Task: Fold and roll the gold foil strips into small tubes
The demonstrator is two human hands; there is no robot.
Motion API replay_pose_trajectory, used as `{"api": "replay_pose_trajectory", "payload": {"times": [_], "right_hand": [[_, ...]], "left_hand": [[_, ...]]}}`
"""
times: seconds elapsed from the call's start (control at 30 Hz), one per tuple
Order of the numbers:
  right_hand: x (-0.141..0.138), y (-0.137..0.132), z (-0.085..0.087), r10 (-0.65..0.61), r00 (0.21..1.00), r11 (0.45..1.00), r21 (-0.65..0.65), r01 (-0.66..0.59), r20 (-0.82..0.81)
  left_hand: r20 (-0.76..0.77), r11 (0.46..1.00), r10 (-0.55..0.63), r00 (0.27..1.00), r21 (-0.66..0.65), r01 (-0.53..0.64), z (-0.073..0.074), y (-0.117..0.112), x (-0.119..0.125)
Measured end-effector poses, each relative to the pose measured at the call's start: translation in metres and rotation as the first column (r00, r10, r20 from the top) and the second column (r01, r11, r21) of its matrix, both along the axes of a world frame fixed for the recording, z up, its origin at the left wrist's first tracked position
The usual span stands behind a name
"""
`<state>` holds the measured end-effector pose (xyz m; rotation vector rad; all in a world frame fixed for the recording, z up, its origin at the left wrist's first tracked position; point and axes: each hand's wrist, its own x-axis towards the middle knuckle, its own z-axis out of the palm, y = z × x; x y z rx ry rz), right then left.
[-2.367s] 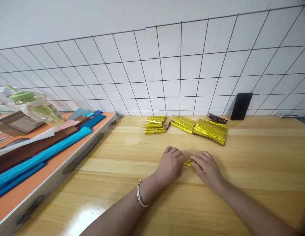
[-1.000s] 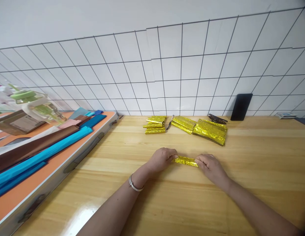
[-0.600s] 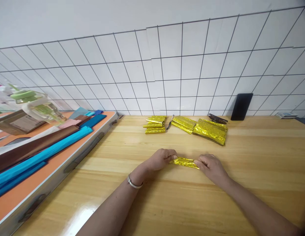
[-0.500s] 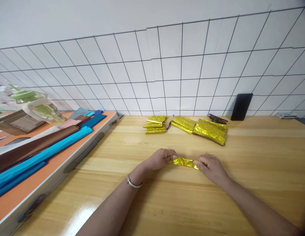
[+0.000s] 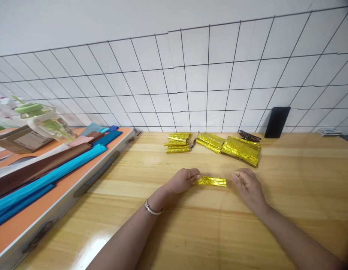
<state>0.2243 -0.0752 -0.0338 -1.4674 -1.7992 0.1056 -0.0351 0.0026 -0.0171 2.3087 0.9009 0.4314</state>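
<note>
My left hand (image 5: pixel 185 180) pinches one end of a narrow folded strip of shiny gold foil (image 5: pixel 212 181), just above the wooden table. The strip stretches out flat to the right with its far end free. A small gap separates that end from my right hand (image 5: pixel 247 184), whose fingers are curled together with nothing visible in them. Behind my hands lie a pile of similar folded gold strips (image 5: pixel 177 143), a flat gold foil piece (image 5: pixel 210 142) and a thicker stack of gold foil sheets (image 5: pixel 241 151).
A pen (image 5: pixel 194 140) and a black claw hair clip (image 5: pixel 249 136) lie near the tiled wall. A black phone-like slab (image 5: pixel 277 122) leans there. At left, an orange-topped board (image 5: pixel 64 195) holds coloured paper rolls, a cardboard box (image 5: pixel 23 139) and a green-lidded bottle (image 5: pixel 36 112).
My right hand has let go of the right end of the gold strip and moved slightly right and up. The left hand keeps its hold.
</note>
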Motion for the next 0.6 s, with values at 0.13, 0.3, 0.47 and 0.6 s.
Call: {"api": "replay_pose_trajectory", "payload": {"times": [0.13,0.3,0.47,0.6], "right_hand": [[-0.018,-0.009,0.006,0.137,0.954,0.987,0.042,-0.153,0.268],[-0.031,-0.017,0.005,0.215,0.914,0.975,-0.025,-0.22,0.343],[-0.028,-0.014,0.004,0.24,0.928,0.971,-0.091,-0.223,0.284],[-0.026,-0.012,0.002,0.251,0.931,0.967,-0.115,-0.227,0.264]], "left_hand": [[-0.073,0.989,-0.087,0.994,0.112,0.094,0.002,-0.02,0.018],[-0.139,0.948,-0.152,0.979,0.261,0.184,0.003,-0.032,0.03],[-0.149,0.954,-0.164,0.975,0.228,0.195,0.003,-0.027,0.025],[-0.152,0.966,-0.138,0.979,0.196,0.166,0.005,-0.025,0.022]]}}
